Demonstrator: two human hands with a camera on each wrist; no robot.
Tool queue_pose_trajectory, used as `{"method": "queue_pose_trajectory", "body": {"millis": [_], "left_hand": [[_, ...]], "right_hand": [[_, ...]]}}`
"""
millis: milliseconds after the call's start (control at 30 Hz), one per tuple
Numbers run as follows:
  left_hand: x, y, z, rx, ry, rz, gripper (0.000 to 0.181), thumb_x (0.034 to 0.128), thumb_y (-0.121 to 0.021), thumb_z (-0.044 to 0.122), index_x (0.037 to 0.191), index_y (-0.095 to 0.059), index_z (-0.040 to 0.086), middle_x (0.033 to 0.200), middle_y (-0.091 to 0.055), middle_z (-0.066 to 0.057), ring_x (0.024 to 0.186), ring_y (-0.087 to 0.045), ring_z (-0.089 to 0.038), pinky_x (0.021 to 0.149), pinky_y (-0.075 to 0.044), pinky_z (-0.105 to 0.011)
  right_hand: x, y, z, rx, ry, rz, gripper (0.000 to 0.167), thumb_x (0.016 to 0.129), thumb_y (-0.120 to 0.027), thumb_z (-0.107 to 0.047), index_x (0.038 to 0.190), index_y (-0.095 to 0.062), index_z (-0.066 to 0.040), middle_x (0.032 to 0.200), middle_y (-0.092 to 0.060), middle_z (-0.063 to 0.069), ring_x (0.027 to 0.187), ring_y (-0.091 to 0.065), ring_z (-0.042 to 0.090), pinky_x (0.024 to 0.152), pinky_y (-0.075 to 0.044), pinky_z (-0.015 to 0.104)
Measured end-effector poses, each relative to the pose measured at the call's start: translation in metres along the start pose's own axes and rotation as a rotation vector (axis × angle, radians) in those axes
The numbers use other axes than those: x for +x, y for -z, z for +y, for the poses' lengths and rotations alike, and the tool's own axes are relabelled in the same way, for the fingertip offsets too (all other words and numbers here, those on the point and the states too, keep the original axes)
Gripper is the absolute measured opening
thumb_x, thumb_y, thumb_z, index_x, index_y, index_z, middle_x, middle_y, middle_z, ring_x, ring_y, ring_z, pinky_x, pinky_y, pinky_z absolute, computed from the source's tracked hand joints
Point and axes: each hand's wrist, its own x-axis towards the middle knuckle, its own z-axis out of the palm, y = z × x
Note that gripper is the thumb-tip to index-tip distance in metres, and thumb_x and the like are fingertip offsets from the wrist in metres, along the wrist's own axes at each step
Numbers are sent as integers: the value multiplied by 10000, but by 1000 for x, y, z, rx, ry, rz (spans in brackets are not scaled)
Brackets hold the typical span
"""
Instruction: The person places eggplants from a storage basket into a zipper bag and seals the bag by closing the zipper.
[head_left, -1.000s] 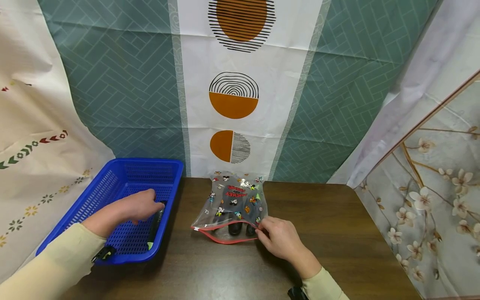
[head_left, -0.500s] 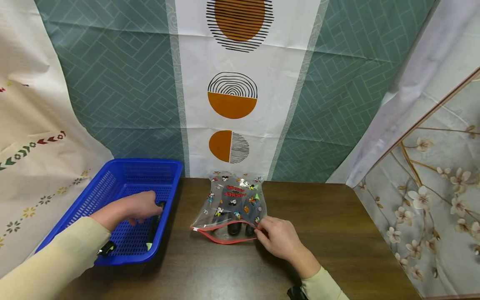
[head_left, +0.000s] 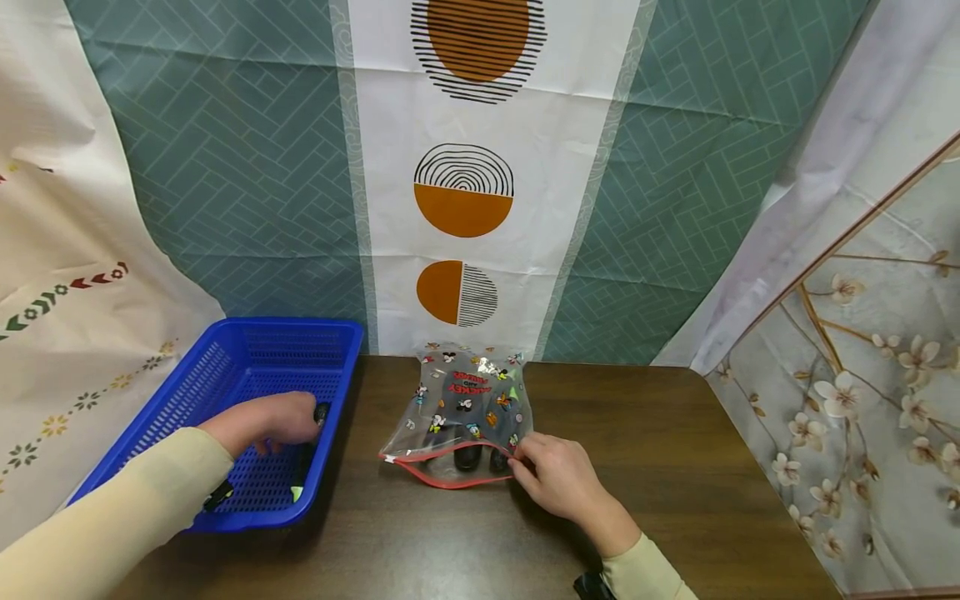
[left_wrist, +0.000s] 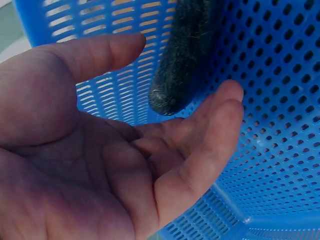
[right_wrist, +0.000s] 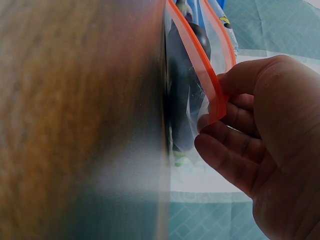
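Observation:
In the blue basket [head_left: 247, 337], my left hand [head_left: 288, 417] reaches down by a long dark vegetable [head_left: 306, 462] with a light green tip, like an eggplant. The left wrist view shows thumb and fingers spread apart on either side of its rounded dark end [left_wrist: 172, 85], with a gap and nothing gripped. My right hand [head_left: 558, 479] pinches the right corner of a clear zip bag [head_left: 468, 404] with cartoon prints. The bag's red-edged mouth [right_wrist: 207, 75] gapes towards me. Dark, glossy eggplants [right_wrist: 187, 95] lie inside it, partly hidden by the prints.
Both basket and bag rest on a dark wooden table [head_left: 637, 433]. A patterned green and white cloth [head_left: 465, 250] hangs right behind them. Printed cloths also hang at left [head_left: 82, 333] and right [head_left: 847, 400]. The basket's perforated walls surround my left hand.
My left hand has shifted slightly and lowered deeper into the basket beside the dark vegetable's upper end. The right hand and bag hold still, and the view has shifted a little.

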Motion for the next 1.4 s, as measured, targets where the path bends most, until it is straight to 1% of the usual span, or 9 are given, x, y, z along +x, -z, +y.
{"method": "queue_pose_trajectory", "body": {"millis": [100, 300, 467, 567, 700, 900, 1000, 1233, 1400], "left_hand": [[2, -3, -1, 8, -1, -12, 172, 980, -700, 91, 864, -575, 67, 889, -677, -183, 734, -745, -371, 629, -662, -540], [4, -10, -5, 2, -6, -19, 113, 952, -730, 65, 932, -634, 8, 927, -691, -216, 726, -736, -380, 632, -657, -557], [7, -14, -5, -20, 23, -22, 121, 932, -749, 61, 967, -658, -10, 997, -706, -261, 752, -735, -409, 639, -655, -571], [9, -15, -5, -27, 38, -22, 124, 931, -741, 51, 987, -660, -26, 1003, -709, -279, 759, -743, -419, 634, -659, -570], [11, -16, -5, -17, 48, -20, 112, 926, -726, 38, 973, -655, -34, 961, -708, -272, 739, -747, -419, 620, -660, -567], [15, -16, -6, 15, 56, -5, 71, 909, -698, 1, 884, -646, -40, 852, -703, -251, 666, -750, -430, 591, -658, -575], [19, -18, -7, 29, 59, 3, 91, 910, -693, 2, 849, -642, -44, 818, -698, -252, 635, -749, -430, 572, -655, -572], [22, -19, -7, 33, 80, -4, 119, 956, -698, 11, 874, -649, -59, 794, -692, -254, 634, -755, -418, 580, -662, -537], [19, -18, -9, 8, 55, -7, 111, 951, -693, 7, 907, -639, -80, 759, -687, -259, 635, -756, -416, 574, -664, -525]], "right_hand": [[0, 0, 0, -1, -2, -2, 232, 907, -898, -189, 830, -684, -233, 750, -578, -134, 620, -538, 45, 513, -404, 248], [1, 1, 0, 5, -7, -9, 225, 914, -890, -186, 830, -686, -234, 750, -574, -138, 620, -535, 43, 512, -403, 251], [1, 0, 0, 6, -7, -11, 223, 916, -890, -186, 831, -688, -229, 749, -575, -133, 619, -533, 46, 513, -407, 254], [1, 0, 1, 4, -7, -12, 224, 915, -893, -192, 831, -688, -227, 749, -580, -129, 617, -535, 49, 515, -413, 255], [1, 0, 1, -1, -4, -9, 227, 910, -898, -197, 829, -688, -225, 745, -577, -129, 614, -535, 51, 515, -412, 256], [1, 0, 0, 6, 2, 0, 226, 910, -891, -183, 827, -685, -228, 746, -577, -135, 619, -549, 52, 510, -410, 257], [1, -1, 0, 6, -2, -4, 225, 911, -891, -186, 828, -685, -228, 747, -579, -134, 621, -554, 57, 512, -411, 256], [1, 1, -1, 4, -2, -4, 229, 910, -889, -179, 827, -681, -226, 746, -579, -132, 619, -550, 55, 509, -409, 258], [0, 1, -1, -1, -6, -7, 226, 909, -891, -183, 829, -684, -226, 748, -585, -128, 618, -552, 57, 510, -413, 261]]}}
